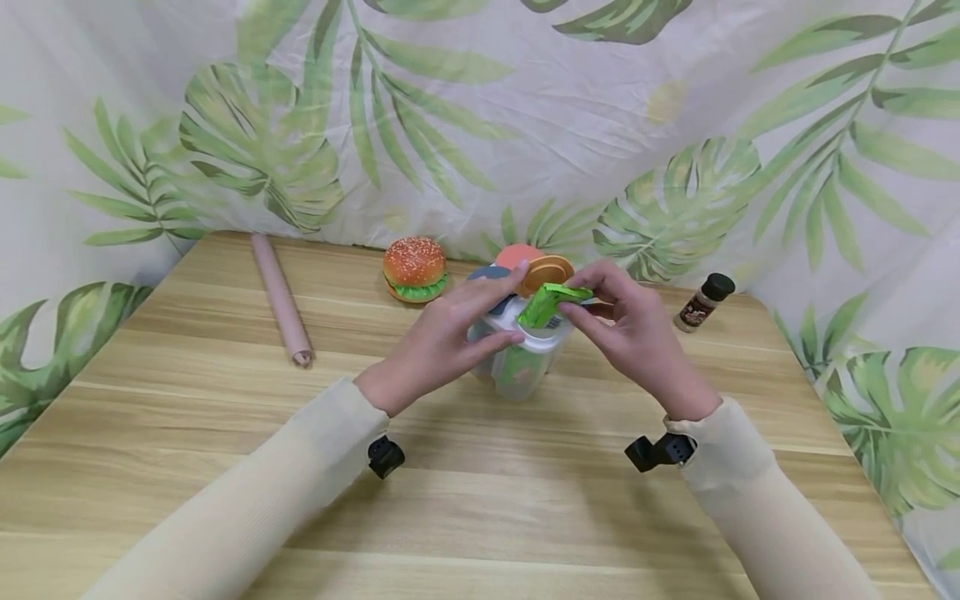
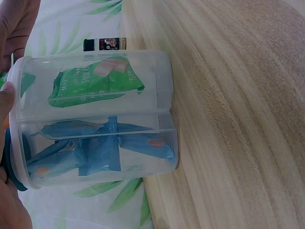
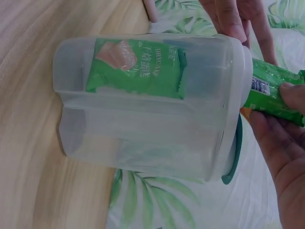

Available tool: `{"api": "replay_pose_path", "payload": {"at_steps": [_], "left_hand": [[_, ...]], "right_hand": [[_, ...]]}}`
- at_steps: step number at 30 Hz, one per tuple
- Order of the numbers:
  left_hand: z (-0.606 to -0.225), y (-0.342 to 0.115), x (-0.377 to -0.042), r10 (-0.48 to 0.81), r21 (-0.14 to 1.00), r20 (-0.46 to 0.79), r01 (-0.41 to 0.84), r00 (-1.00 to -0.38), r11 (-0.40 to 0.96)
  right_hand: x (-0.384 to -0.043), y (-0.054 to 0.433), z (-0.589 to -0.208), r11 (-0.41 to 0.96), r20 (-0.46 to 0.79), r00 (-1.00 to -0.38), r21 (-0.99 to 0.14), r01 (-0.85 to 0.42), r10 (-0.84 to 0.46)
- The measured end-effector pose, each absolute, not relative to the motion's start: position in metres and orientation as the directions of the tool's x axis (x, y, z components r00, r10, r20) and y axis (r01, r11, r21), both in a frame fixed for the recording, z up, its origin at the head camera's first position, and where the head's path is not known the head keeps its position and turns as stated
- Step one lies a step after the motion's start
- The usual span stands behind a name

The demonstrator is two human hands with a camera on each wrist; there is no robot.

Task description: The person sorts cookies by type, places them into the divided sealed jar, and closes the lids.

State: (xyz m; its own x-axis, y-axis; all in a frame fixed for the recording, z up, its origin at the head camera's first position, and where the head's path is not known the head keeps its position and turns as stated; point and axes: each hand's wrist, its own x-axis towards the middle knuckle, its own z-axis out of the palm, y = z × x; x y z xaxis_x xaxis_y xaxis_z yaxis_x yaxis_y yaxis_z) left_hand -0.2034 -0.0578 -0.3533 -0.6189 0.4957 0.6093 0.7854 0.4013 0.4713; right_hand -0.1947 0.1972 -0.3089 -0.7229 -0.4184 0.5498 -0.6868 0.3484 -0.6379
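A clear plastic storage container [image 1: 520, 379] with a white rim stands upright on the table, its round flip lids in several colours. My left hand [image 1: 442, 340] holds it at the top, thumb on the near rim and fingers reaching across toward the raised orange lid [image 1: 547, 273]. Between thumb and fingers, my right hand [image 1: 633, 325] pinches a green snack packet [image 3: 267, 90], whose lower end is in the container's opening. Inside, another green packet [image 3: 143, 71] lies against the wall. Several blue packets [image 2: 100, 148] fill a separate compartment, seen in the left wrist view.
A toy hamburger [image 1: 416, 268] sits behind and left of the container. Farther left lies a pink rolled-up tube [image 1: 281, 300]. A black-capped seasoning bottle [image 1: 703, 302] stands at the right. Leaf-print cloth [image 1: 450, 108] hangs behind the wooden table [image 1: 480, 525].
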Motion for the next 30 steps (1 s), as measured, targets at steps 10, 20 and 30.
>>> {"api": "replay_pose_path", "payload": {"at_steps": [10, 20, 30], "left_hand": [[-0.354, -0.057, -0.204, 0.496, 0.467, 0.621, 0.795, -0.607, 0.388], [-0.353, -0.056, -0.202, 0.499, 0.474, 0.604, 0.784, -0.621, 0.402], [-0.354, -0.057, -0.204, 0.498, 0.475, 0.608, 0.786, -0.618, 0.396]], "right_hand": [[-0.196, 0.193, -0.316, 0.412, 0.601, -0.613, -0.454, -0.790, -0.513], [-0.196, 0.194, -0.326, 0.456, 0.595, -0.594, -0.385, -0.802, -0.542], [-0.197, 0.195, -0.327, 0.455, 0.589, -0.550, -0.319, -0.832, -0.592]]}}
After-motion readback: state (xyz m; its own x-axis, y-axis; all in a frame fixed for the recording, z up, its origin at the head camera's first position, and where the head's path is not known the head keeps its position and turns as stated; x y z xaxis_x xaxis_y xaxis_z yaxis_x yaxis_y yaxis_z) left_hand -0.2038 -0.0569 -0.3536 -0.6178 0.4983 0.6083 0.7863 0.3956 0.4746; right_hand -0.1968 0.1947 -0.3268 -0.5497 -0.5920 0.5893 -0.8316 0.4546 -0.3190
